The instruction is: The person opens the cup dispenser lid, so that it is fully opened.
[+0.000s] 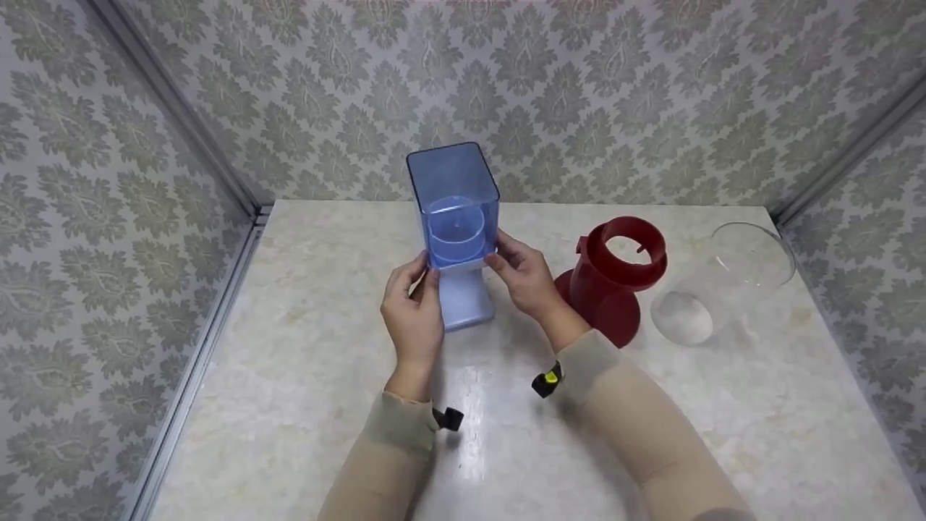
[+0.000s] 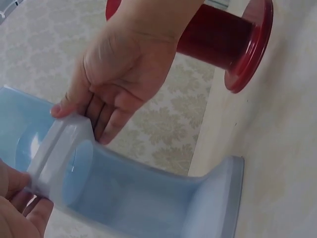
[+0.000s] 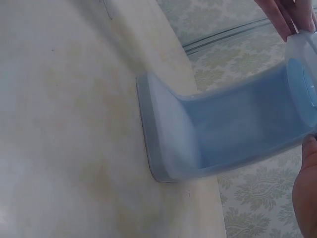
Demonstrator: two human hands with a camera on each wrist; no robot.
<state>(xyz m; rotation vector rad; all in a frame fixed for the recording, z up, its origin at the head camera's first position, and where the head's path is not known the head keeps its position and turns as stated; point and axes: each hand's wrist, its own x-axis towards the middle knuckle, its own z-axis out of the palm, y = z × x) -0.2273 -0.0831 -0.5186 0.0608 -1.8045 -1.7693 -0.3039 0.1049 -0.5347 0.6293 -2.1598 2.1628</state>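
A see-through blue square container (image 1: 452, 170), with a round form visible inside it, sits on a pale blue stand (image 1: 465, 300) whose flared foot rests on the table. My left hand (image 1: 412, 311) pinches the left side of the seam between container and stand. On the opposite side my right hand (image 1: 527, 278) grips the same collar, thumb toward the front. The left wrist view shows both hands at the white collar (image 2: 62, 144) and a round opening beneath it. In the right wrist view the stand's foot (image 3: 171, 129) meets the tabletop.
A dark red stand (image 1: 606, 293) with a ring-shaped top is close to my right forearm. Farther right is a clear round jar (image 1: 745, 278). Patterned walls (image 1: 521, 137) enclose the marbled table (image 1: 289, 376) at the back and sides.
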